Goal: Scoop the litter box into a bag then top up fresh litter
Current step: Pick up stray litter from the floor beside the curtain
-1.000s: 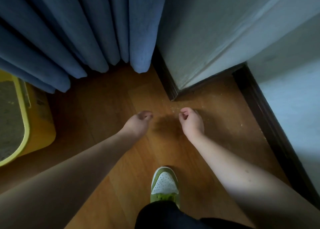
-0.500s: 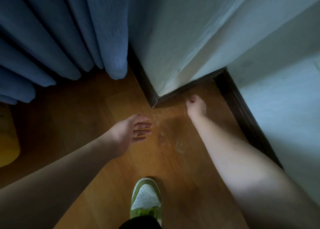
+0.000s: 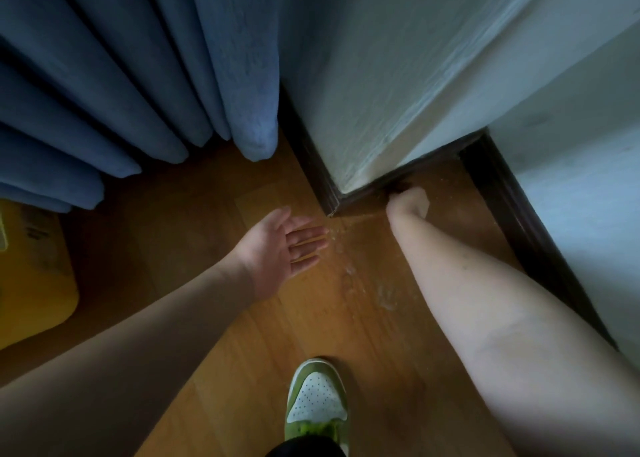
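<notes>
A: Ok, hands first. Left?
B: Left hand (image 3: 277, 247) is flat and wide, palm up, fingers straight and pointing right, low over the wood floor (image 3: 214, 335). Holds nothing.
A: Right?
B: Right hand (image 3: 408, 200) is pushed up against the dark baseboard (image 3: 367, 200) at the foot of the wall corner (image 3: 363, 127). Only the wrist and back of the hand show — fingers are tucked out of view, so I cannot tell whether it is closed or holding anything.
A: Litter box?
B: Yellow litter box (image 3: 38, 283) sits at the far left edge, just under the hem of the blue curtain (image 3: 138, 75), well apart from both hands. Only its outer corner shows; the inside is cut off by the frame.
A: Litter on the floor?
B: Pale scattered litter grains (image 3: 349, 269) lie on the boards between the two hands, from near the baseboard corner down toward the right forearm. Left fingertips are just beside the upper end of that trail.
A: Anything else?
B: Green and white sneaker (image 3: 317, 401) at bottom centre, toe toward the corner — near the grains, not touching them.
</notes>
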A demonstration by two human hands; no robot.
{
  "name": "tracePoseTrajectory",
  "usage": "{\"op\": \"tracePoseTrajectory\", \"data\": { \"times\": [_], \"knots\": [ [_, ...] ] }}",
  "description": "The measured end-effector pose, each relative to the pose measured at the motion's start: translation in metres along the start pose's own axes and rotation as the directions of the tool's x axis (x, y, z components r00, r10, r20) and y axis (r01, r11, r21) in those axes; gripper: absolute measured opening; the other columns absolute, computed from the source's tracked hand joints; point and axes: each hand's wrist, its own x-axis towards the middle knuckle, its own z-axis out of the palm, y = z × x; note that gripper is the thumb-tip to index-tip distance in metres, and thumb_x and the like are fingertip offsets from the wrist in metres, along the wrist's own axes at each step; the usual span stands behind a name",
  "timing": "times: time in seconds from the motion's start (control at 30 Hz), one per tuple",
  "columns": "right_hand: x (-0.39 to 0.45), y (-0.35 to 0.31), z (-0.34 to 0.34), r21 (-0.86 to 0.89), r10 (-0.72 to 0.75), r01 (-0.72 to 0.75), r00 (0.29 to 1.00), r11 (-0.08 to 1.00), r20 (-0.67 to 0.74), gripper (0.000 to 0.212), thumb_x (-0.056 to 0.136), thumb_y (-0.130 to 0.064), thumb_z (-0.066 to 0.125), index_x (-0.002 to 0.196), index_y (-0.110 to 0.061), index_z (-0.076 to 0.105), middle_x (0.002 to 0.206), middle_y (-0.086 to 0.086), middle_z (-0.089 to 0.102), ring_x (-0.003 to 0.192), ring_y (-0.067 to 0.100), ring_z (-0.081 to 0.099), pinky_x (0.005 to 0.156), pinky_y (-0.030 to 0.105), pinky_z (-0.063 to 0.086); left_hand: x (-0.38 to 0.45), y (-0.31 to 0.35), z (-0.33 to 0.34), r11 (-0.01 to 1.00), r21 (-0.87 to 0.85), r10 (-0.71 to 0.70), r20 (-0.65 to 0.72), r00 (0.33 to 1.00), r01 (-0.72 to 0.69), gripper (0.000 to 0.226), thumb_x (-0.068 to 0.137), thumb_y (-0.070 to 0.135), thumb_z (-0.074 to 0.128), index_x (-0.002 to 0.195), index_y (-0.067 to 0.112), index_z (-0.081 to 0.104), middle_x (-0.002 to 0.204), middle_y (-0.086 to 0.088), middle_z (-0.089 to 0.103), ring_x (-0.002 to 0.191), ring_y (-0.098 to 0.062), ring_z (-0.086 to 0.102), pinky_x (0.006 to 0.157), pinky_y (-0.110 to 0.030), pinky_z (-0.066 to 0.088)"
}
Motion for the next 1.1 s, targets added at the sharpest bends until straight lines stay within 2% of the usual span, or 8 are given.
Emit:
{"op": "tracePoseTrajectory", "data": {
  "times": [0.27, 0.33, 0.5, 0.63, 0.73, 0.93, 1.03, 1.1],
  "knots": [
    [-0.052, 0.001, -0.028, -0.049, -0.205, 0.21, 0.974, 0.976, 0.098, 0.02, 0.096, -0.018, 0.056, 0.112, -0.009, 0.065, 0.115, 0.009, 0.067, 0.104, 0.023, 0.062, 0.078, 0.024, 0.041, -0.006, 0.001, 0.003, 1.0, -0.027, -0.007, -0.065, 0.998, 0.005, 0.051, 0.103, 0.041, 0.027, 0.131, 0.008, 0.055, 0.119, -0.012, 0.068, 0.113, -0.026, 0.063, 0.099, -0.041, 0.045],
    [-0.095, 0.006, -0.04, -0.006, -0.374, 0.384, 0.903, 0.923, 0.21, 0.016, 0.094, -0.022, 0.058, 0.107, -0.018, 0.065, 0.109, -0.004, 0.066, 0.096, 0.01, 0.059, 0.08, 0.022, 0.044, -0.006, -0.004, 0.004, 0.999, -0.036, -0.024, -0.087, 0.996, 0.021, 0.051, 0.103, 0.04, 0.026, 0.13, 0.008, 0.055, 0.119, -0.012, 0.068, 0.112, -0.026, 0.063, 0.096, -0.039, 0.047],
    [-0.179, 0.025, -0.056, 0.046, -0.725, 0.767, 0.583, 0.64, 0.366, 0.01, 0.091, -0.026, 0.061, 0.098, -0.022, 0.066, 0.102, -0.011, 0.059, 0.091, 0.003, 0.055, 0.076, 0.011, 0.045, -0.004, -0.02, 0.021, 0.998, -0.061, -0.024, -0.111, 0.994, 0.017, 0.05, 0.102, 0.038, 0.029, 0.117, 0.002, 0.06, 0.108, -0.014, 0.069, 0.103, -0.025, 0.065, 0.092, -0.038, 0.048],
    [-0.189, 0.032, -0.054, -0.037, -0.789, 0.852, 0.498, 0.522, 0.36, 0.012, 0.091, -0.026, 0.06, 0.098, -0.021, 0.068, 0.104, -0.006, 0.061, 0.099, 0.013, 0.052, 0.079, 0.023, 0.047, -0.01, -0.03, 0.029, 0.996, -0.087, 0.005, -0.073, 0.997, -0.011, 0.042, 0.102, 0.031, 0.032, 0.097, 0.001, 0.062, 0.078, -0.01, 0.067, 0.07, -0.018, 0.067, 0.064, -0.032, 0.053],
    [-0.189, 0.035, -0.055, -0.071, -0.85, 0.901, 0.427, 0.427, 0.309, 0.014, 0.09, -0.026, 0.06, 0.096, -0.019, 0.071, 0.099, -0.004, 0.065, 0.096, 0.015, 0.054, 0.081, 0.026, 0.046, -0.015, -0.034, 0.029, 0.991, -0.131, 0.013, -0.08, 0.997, -0.023, 0.037, 0.101, 0.024, 0.036, 0.089, -0.001, 0.06, 0.076, -0.013, 0.063, 0.065, -0.021, 0.066, 0.061, -0.033, 0.054],
    [-0.168, 0.036, -0.061, 0.069, -0.765, 0.764, 0.632, 0.642, 0.12, 0.018, 0.091, -0.025, 0.06, 0.103, -0.017, 0.07, 0.099, -0.01, 0.065, 0.088, 0.003, 0.059, 0.076, 0.008, 0.046, -0.019, -0.033, 0.019, 0.981, -0.192, -0.023, -0.1, 0.995, 0.003, 0.042, 0.104, 0.025, 0.035, 0.103, -0.007, 0.062, 0.087, -0.02, 0.069, 0.073, -0.024, 0.067, 0.068, -0.028, 0.057],
    [-0.135, 0.043, -0.061, 0.099, -0.524, 0.515, 0.844, 0.852, 0.118, 0.022, 0.094, -0.028, 0.057, 0.111, -0.019, 0.068, 0.105, -0.01, 0.068, 0.095, 0.005, 0.061, 0.08, 0.016, 0.046, -0.02, -0.03, 0.01, 0.982, -0.19, -0.025, -0.117, 0.993, 0.003, 0.046, 0.104, 0.028, 0.034, 0.11, -0.009, 0.061, 0.094, -0.023, 0.069, 0.079, -0.026, 0.069, 0.071, -0.029, 0.058],
    [-0.106, 0.05, -0.059, 0.067, -0.397, 0.392, 0.91, 0.918, 0.12, 0.024, 0.096, -0.029, 0.055, 0.114, -0.019, 0.067, 0.112, -0.005, 0.068, 0.1, 0.009, 0.061, 0.082, 0.019, 0.045, -0.021, -0.026, 0.012, 0.988, -0.153, -0.016, -0.107, 0.994, -0.001, 0.048, 0.104, 0.029, 0.033, 0.113, -0.009, 0.061, 0.099, -0.023, 0.07, 0.084, -0.027, 0.069, 0.076, -0.031, 0.058]
  ]
}}
